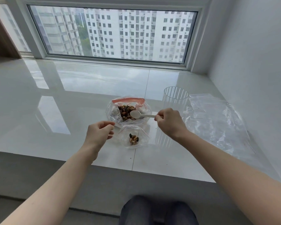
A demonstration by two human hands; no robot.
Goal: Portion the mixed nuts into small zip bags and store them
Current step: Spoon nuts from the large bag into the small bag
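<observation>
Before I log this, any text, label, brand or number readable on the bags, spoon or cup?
None readable.
Large bag of nuts: red zip strip only, no print visible.
Small zip bag: red line, no text.
Spoon, clear cup, spare bags: no markings visible.

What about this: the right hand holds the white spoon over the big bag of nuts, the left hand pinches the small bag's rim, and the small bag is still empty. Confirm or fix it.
One thing is wrong: the small bag is not empty; a little heap of nuts already lies in it. The head view shows this. The rest stands: the right hand holds the white spoon over the big bag, and the left hand pinches the small bag's rim.
</observation>
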